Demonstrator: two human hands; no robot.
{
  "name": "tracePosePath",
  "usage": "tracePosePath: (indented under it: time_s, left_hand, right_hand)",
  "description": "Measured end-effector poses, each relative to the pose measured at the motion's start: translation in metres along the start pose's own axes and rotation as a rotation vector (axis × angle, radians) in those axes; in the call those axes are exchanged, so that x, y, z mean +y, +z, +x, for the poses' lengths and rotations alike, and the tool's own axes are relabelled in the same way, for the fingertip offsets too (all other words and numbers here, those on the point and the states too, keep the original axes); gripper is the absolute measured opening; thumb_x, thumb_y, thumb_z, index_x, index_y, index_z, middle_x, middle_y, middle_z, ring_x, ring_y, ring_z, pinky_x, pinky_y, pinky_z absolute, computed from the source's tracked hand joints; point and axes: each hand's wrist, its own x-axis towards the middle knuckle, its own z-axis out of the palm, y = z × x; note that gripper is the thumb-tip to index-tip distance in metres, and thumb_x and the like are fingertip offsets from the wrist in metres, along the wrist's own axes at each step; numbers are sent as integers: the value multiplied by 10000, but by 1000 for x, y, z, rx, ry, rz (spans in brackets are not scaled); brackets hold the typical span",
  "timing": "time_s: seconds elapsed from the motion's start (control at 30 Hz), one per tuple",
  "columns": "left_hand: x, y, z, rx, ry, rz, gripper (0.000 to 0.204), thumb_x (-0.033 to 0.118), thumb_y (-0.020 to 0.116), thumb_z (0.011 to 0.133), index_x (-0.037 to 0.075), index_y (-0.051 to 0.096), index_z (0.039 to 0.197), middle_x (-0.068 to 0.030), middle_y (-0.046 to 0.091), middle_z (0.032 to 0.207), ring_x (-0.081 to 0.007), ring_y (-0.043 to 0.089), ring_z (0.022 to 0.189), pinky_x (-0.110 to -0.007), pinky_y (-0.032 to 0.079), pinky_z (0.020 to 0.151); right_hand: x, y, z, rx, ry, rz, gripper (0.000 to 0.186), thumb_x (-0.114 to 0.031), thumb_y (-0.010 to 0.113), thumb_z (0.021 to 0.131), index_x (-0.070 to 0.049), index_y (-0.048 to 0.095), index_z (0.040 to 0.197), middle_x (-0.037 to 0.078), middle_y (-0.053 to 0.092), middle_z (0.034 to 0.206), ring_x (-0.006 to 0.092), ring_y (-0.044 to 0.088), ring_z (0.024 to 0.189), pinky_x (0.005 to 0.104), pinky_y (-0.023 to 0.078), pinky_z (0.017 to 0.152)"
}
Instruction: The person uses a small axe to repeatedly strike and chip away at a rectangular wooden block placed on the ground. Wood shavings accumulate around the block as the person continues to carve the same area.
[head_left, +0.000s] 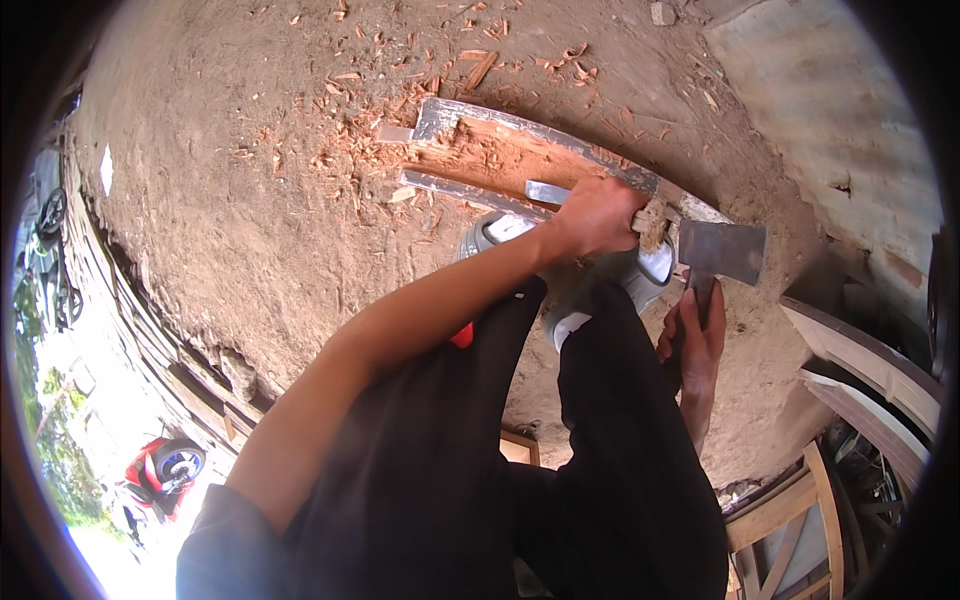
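My left hand (600, 212) is closed around a chisel, its steel blade (545, 192) lying over the reddish hollow of a long, weathered wooden beam (500, 145). The chisel's frayed wooden end (652, 228) sticks out right of my fist. My right hand (700, 340) grips the upright handle of a tool with a broad, dark rectangular metal head (722, 250), held just right of that frayed end. My grey shoes (652, 262) are below the beam, partly behind my left hand and forearm.
Wood shavings (340, 150) litter the dirt ground (220, 250). A corrugated metal sheet (840, 130) runs along the right, with boards (860, 360) and a wooden frame (800, 500) lower right. At far left are stacked poles and a red motorbike (160, 470).
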Motion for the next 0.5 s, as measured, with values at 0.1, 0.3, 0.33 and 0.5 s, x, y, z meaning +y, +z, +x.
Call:
tracePosePath:
  time_s: [0.1,0.3,0.33,0.5]
  left_hand:
    - [1,0,1,-29,20,7,251,243,737,718,84,737,912,-212,710,787,-424,710,812,-499,567,742]
    - [8,-9,2,-201,-2,15,316,195,715,687,57,740,971,-249,727,871,-429,724,892,-513,580,825]
    - [8,-10,2,-227,-7,36,319,193,716,685,57,741,973,-249,728,873,-429,724,893,-512,581,826]
    - [13,-18,0,-180,-49,-57,290,186,716,681,53,743,937,-246,730,877,-426,724,908,-506,582,840]
  right_hand:
    - [-7,9,-7,39,1,9,363,-298,576,1071,-82,504,1354,6,467,678,78,431,464,228,351,408]
    - [-5,1,-8,4,-7,-1,401,-315,586,1061,-84,455,1361,14,484,683,112,488,456,255,393,391]
    - [-7,0,-8,7,-9,-9,401,-318,586,1061,-83,457,1360,15,484,683,113,489,455,255,393,391]
    - [-13,-4,-13,10,-23,-2,400,-329,586,1060,-79,467,1350,16,484,685,112,487,453,258,398,392]
